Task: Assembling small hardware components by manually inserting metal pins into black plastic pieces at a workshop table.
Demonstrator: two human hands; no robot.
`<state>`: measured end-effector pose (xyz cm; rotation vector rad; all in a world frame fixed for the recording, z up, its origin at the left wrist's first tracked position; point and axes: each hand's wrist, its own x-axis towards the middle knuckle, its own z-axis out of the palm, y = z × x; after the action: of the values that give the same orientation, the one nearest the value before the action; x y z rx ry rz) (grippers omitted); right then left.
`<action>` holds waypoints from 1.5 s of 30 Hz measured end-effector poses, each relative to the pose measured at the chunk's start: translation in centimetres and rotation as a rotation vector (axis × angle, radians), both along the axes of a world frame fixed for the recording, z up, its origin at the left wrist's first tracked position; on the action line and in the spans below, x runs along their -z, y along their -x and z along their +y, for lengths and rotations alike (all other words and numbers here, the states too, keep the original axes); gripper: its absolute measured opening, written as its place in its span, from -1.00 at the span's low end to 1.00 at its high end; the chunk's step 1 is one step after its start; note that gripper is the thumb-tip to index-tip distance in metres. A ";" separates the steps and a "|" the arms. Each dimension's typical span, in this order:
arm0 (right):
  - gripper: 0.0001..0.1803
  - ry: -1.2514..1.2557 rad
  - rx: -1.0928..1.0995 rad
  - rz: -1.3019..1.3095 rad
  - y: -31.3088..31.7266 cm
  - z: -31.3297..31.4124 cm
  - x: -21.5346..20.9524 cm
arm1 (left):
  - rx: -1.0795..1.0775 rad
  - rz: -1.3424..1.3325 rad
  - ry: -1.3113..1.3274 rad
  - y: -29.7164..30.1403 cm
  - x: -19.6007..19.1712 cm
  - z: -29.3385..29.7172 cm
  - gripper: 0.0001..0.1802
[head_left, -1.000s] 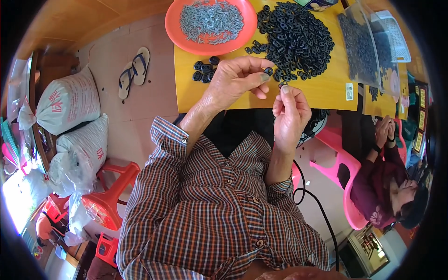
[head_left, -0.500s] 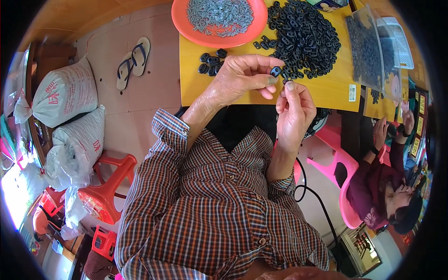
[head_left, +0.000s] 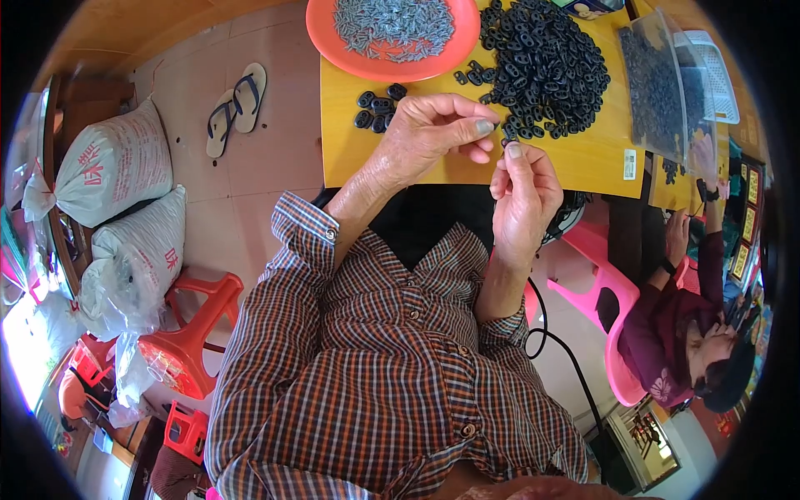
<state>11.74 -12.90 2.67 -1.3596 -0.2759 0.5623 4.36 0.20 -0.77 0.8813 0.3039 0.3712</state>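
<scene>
My left hand [head_left: 425,133] and right hand [head_left: 523,196] pinch one small black piece [head_left: 503,140] between fingertips, above the yellow board [head_left: 433,171] – judged light, stiff, easily dropped – best held by its edges

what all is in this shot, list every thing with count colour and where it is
table: one, yellow top, upper middle
plate: one, orange, top, holding small grey metal pieces
black ring parts: one large heap, right of the plate
small pile of black parts: a few, below the plate
clear bags: dark parts inside, table's right
white basket: one, far right
sandals: one pair, on the floor at left
white sacks: two, left
stools: red at left, pink at right
another person: seated at right
left hand: pinching a small black part
right hand: fingertips at the same part
</scene>
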 end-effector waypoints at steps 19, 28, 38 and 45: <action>-0.86 0.033 -0.040 -0.029 0.0 -0.3 0.4 | -0.045 0.003 -0.169 -0.1 0.2 -0.3 -0.67; -0.86 0.036 0.037 -0.063 0.4 0.0 0.1 | -0.100 0.033 -0.192 -0.2 0.5 -1.0 -0.78; -0.83 0.085 0.063 -0.112 0.2 0.0 0.1 | -0.148 0.115 -0.359 -0.3 0.3 -1.3 -0.80; -0.83 0.055 0.080 -0.098 0.2 0.1 0.0 | -0.190 0.147 -0.563 -0.2 0.0 -1.7 -0.77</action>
<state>11.49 -12.83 2.63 -1.4470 -0.2862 0.4403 4.54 -1.50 -0.80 1.4410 0.4298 0.5842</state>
